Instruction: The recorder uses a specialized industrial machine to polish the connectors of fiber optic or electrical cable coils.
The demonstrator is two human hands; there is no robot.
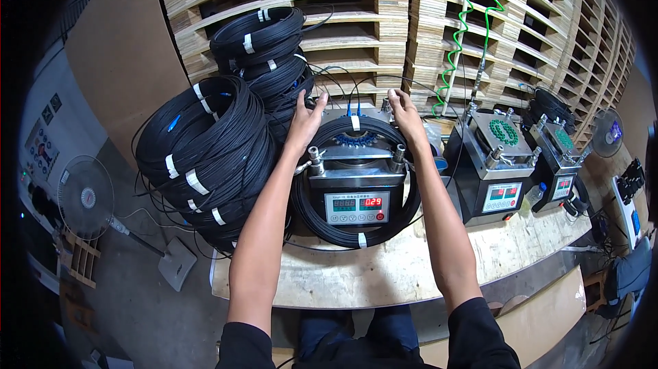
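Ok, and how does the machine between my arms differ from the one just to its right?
The machine between your arms has blue fittings on top, whereas the machine to its right has green fittings. A black cable coil loops around the front of the near machine; the right machine has no such coil at its front. Both are dark-bodied and show lit red digits.

Workshop or small factory floor: wooden pallets (392, 26) stacked high at twelve o'clock, green coiled hoses (463, 18) hanging between one and two. Matching machines (473, 187) at centre and three share a plywood bench (384, 276). Black cable coils (226, 143) heaped near ten, standing fan (88, 197) near nine.
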